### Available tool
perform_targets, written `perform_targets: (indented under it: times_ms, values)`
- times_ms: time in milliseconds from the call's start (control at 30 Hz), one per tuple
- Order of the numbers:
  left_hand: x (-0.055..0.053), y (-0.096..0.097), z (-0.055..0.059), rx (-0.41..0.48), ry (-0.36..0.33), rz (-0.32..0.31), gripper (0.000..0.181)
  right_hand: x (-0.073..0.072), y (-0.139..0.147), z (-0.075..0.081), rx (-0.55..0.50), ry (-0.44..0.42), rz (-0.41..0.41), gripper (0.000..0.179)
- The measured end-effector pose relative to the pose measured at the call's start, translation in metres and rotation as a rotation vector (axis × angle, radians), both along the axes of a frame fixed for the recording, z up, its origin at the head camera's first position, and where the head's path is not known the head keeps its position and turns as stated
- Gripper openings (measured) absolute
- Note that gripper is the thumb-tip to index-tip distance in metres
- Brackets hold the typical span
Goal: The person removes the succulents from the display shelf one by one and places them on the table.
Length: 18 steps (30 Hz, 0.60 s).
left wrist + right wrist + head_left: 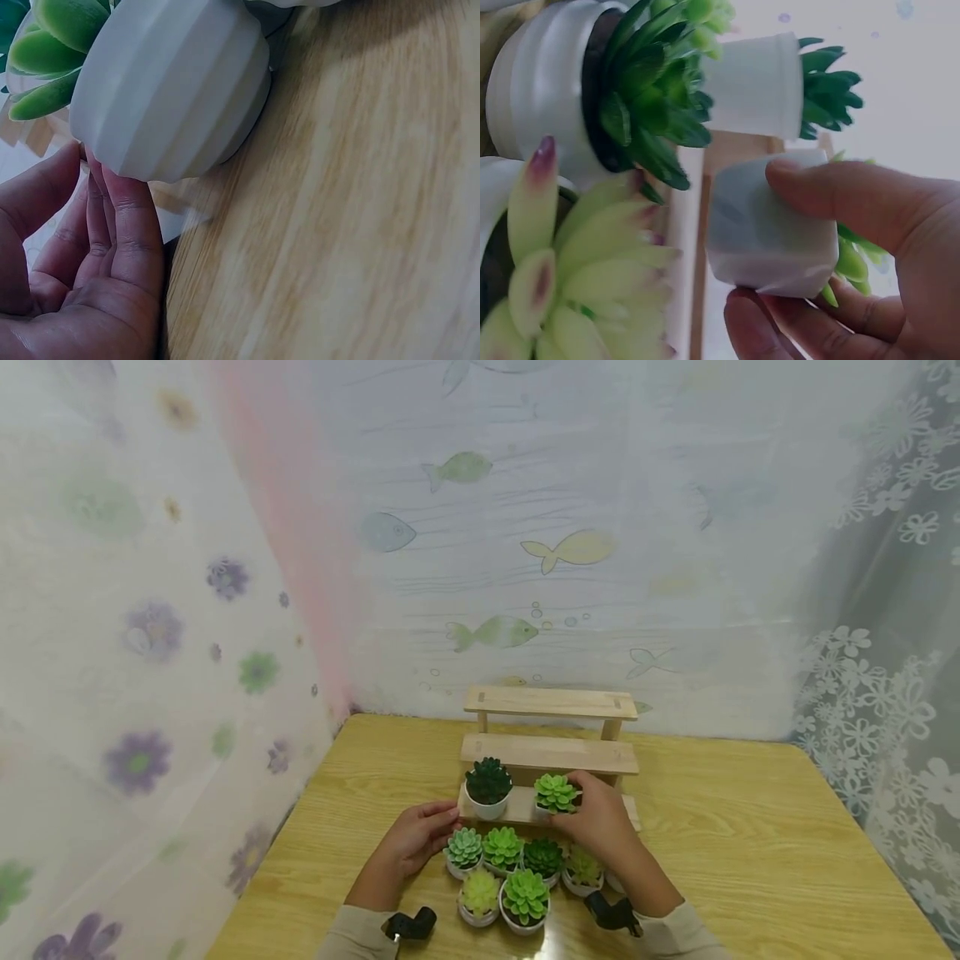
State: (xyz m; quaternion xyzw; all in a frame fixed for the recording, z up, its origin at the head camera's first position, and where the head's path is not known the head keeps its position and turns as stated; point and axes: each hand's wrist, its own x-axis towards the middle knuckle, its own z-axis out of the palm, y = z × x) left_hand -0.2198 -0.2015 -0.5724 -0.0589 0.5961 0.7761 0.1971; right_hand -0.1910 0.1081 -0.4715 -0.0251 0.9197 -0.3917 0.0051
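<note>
My right hand [600, 818] grips a bright green potted succulent [556, 793] over the lowest step of a three-tier wooden plant stand [551, 752]. In the right wrist view, thumb and fingers hold its white pot [772, 225] from both sides. A dark green succulent [489, 787] in a white pot stands on that step's left part. My left hand [420, 837] is at the step's left end, thumb and fingertips pinching its edge; a ribbed white pot [172, 90] partly hides the fingertips in the left wrist view.
In front of the stand, several potted succulents cluster on the wood-grain table [750, 843], among them a yellow one [478, 893] and a bright green one [525, 897]. A fish-patterned curtain [570, 593] hangs behind; a flowered one [150, 693] hangs at left.
</note>
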Motion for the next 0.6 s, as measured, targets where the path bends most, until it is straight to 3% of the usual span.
perform_targets:
  times_ms: [367, 600]
  values:
    - [0.001, -0.001, 0.002, -0.021, -0.002, 0.006, 0.043, 0.019, 0.010, 0.011, -0.075, 0.031, 0.062, 0.058]
    - [0.000, 0.000, 0.001, -0.009, 0.005, -0.007, 0.043, 0.036, 0.018, 0.016, -0.010, 0.096, 0.071, 0.059]
